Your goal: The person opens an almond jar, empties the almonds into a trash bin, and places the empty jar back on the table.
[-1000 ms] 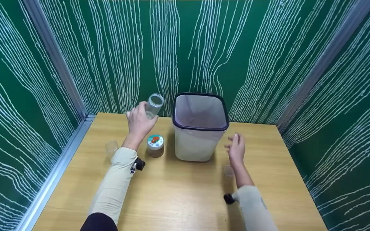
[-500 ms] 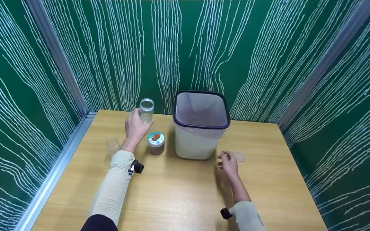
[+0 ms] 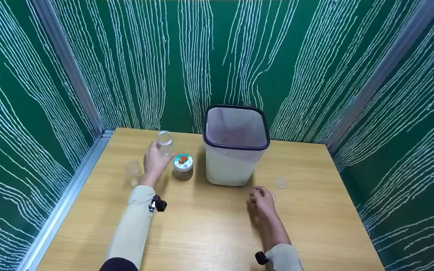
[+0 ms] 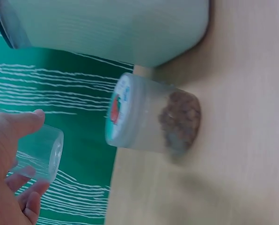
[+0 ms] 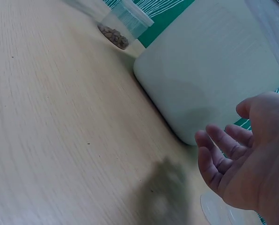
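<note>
My left hand (image 3: pixel 155 162) grips a clear, lidless plastic jar (image 3: pixel 165 142), fingers and thumb around its side, at the far left of the bin. In the left wrist view the jar's (image 4: pixel 48 150) bottom end points toward the table side. Just right of that hand stands a lidded jar (image 3: pixel 183 169) with a bright picture on its lid and brown bits (image 4: pixel 180 117) inside. My right hand (image 3: pixel 263 201) hovers over the table in front of the bin, fingers loosely bent and nothing in them. Beside it lies a thin clear disc (image 3: pixel 281 183), and another disc (image 3: pixel 274 197) shows partly behind the hand.
A pale bin (image 3: pixel 228 169) with a dark rim and a clear liner stands at the back middle of the wooden table (image 3: pixel 202 233). Another clear jar (image 3: pixel 133 175) stands left of my left forearm. Green walls with white lines (image 3: pixel 236 52) enclose the table's back and sides.
My left hand has lowered the clear jar toward the table and slightly left. My right hand has moved down and left from beside the bin, uncovering the clear disc.
</note>
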### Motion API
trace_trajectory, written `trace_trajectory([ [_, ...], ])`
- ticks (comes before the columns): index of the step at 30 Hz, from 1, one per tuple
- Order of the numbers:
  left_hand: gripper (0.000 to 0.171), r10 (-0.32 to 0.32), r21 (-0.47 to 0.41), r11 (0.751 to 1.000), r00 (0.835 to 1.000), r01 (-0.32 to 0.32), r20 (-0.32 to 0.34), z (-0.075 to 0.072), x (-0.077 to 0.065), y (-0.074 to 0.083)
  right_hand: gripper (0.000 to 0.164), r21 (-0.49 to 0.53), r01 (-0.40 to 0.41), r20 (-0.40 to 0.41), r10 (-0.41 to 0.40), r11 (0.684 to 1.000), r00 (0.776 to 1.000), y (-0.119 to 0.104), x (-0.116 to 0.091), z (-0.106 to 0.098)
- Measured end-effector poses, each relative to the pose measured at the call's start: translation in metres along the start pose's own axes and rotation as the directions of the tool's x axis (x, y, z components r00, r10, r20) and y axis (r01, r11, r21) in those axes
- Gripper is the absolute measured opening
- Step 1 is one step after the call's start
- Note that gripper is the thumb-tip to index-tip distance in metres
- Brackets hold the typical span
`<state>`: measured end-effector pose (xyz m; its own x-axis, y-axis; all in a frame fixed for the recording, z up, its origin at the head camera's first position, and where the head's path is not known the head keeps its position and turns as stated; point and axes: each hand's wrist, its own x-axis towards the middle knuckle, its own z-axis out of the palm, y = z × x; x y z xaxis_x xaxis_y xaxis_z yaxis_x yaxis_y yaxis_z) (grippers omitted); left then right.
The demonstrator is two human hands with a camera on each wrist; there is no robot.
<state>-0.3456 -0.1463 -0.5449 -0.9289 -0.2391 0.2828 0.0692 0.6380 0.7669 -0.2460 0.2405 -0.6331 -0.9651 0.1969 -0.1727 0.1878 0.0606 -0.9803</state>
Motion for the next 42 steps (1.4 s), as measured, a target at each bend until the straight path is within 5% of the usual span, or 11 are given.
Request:
trace_trajectory([
  [6, 0.082, -0.041, -0.013, 0.999, 0.999, 0.041, 0.018, 0.007, -0.009, -0.018, 0.036, 0.046, -0.018, 0.005, 0.018, 0.999, 1.0, 0.004, -0.007, 0.003],
  [18, 0.073, -0.092, -0.037, 0.995, 0.996, 0.092, 0.016, 0.014, -0.022, -0.05, 0.026, 0.016, 0.024, 0.024, -0.024, 1.0, 0.999, -0.008, -0.023, 0.012],
  [25, 0.066, -0.061, -0.026, 0.998, 0.998, 0.061, 0.007, 0.022, -0.032, -0.069, 0.028, -0.008, 0.051, 0.066, -0.05, 0.999, 0.997, -0.009, -0.036, 0.015],
  [34, 0.059, -0.154, -0.039, 0.987, 0.987, 0.156, 0.044, 0.03, -0.044, -0.083, 0.026, -0.039, 0.047, 0.106, -0.043, 0.998, 0.993, -0.001, -0.041, 0.019],
  [42, 0.053, -0.169, -0.062, 0.983, 0.984, 0.172, 0.052, 0.031, -0.052, -0.087, 0.031, -0.023, 0.004, 0.122, -0.001, 1.0, 0.993, 0.007, -0.043, 0.022],
])
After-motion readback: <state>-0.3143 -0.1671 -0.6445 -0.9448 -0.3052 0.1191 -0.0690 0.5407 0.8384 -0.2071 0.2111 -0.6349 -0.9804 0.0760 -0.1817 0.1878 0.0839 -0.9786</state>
